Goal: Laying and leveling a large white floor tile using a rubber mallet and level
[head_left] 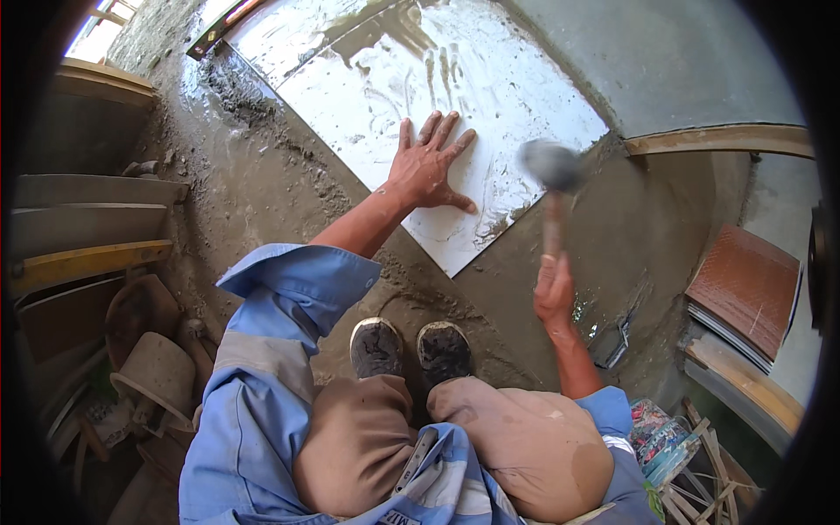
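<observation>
A large white floor tile (pixel 385 131), smeared with wet mortar, lies with one corner pointing toward my feet. My left hand (pixel 431 166) is pressed flat on it, fingers spread. My right hand (pixel 554 287) is wrapped round the wooden handle of a mallet (pixel 551 164). The mallet's dark, rounded head is blurred by motion over the tile's right corner; I cannot tell whether it touches. Grey wet mortar (pixel 289 175) surrounds the tile's near edges.
A spirit level (pixel 223 31) lies at the tile's far left. Stacked brown tiles (pixel 745 284) lean at the right wall. Boards (pixel 92 219) and a dirty bucket (pixel 157 376) crowd the left. A wooden strip (pixel 722 140) edges the far right. My shoes (pixel 376 346) stand close to the tile.
</observation>
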The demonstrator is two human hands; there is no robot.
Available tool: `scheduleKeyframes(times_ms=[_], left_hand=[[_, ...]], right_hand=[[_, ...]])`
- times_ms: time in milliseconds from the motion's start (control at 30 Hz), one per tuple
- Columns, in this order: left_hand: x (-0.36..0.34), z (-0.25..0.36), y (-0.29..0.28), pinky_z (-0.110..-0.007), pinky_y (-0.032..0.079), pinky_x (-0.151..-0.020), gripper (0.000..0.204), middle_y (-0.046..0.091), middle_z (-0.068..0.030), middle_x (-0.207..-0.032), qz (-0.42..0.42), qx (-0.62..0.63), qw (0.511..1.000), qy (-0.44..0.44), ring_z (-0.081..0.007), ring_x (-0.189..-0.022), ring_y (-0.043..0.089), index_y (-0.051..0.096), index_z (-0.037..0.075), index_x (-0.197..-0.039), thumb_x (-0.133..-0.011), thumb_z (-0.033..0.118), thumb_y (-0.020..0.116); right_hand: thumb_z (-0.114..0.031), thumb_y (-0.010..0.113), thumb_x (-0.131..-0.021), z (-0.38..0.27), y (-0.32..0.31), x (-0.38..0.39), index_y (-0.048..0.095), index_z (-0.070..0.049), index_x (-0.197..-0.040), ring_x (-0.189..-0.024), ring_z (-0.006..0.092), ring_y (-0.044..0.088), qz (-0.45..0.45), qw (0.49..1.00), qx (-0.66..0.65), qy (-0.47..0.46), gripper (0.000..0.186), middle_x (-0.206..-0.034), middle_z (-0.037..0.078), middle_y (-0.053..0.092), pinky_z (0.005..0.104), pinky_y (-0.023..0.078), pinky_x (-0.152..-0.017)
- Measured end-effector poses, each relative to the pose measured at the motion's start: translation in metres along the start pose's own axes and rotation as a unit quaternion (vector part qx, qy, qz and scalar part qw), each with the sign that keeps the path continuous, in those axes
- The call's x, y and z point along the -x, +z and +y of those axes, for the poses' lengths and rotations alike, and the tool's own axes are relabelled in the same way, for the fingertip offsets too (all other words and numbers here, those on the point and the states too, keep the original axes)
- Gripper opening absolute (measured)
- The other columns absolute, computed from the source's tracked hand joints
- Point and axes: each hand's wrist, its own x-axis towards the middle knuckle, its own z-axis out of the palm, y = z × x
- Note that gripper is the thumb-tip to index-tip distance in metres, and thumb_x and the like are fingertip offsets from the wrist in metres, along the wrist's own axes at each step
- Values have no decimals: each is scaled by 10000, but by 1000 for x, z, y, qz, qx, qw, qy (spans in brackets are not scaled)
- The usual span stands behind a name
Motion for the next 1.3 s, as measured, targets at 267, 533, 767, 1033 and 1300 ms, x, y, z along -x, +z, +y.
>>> scheduleKeyframes(times_ms=[267,533,767,1033,1300], left_hand=[[3,-1,4,-689,40,-1216,1359,157,-134,-1701,1,4,1000,7,-369,-1573,94,283,248,-1619,-503,828,798],[2,-1,-3,-690,46,-1215,1375,155,-131,-1702,-7,-6,1000,-1,-362,-1573,101,287,245,-1617,-483,820,811],[-8,-13,-3,-677,32,-1224,1340,181,-107,-1699,32,9,999,-9,-344,-1572,124,296,259,-1614,-510,851,770],[-45,-14,-10,-662,54,-1232,1344,193,-104,-1697,25,-2,999,-38,-345,-1572,126,306,224,-1612,-518,866,752],[-46,-13,-10,-670,55,-1227,1333,219,-110,-1689,47,21,998,-31,-342,-1571,134,328,219,-1603,-509,830,782]], right_hand=[[-401,421,-1086,7,6,7,556,-32,-1022,-595,68,437,-44,998,50,9,398,-693,-32,454,277,364,-523],[-401,425,-1084,34,14,3,540,-14,-1005,-571,149,506,-60,996,71,-14,411,-670,49,500,354,394,-512],[-522,413,-1077,-48,-26,-39,495,-62,-973,-551,75,399,53,937,-344,34,479,-732,2,441,228,341,-487],[-483,363,-1098,24,12,-119,516,-12,-1062,-562,171,474,-23,998,-27,-52,497,-716,40,472,301,409,-510],[-476,370,-1099,24,34,-151,548,13,-1041,-608,174,550,37,983,115,-136,523,-729,68,540,337,422,-525]])
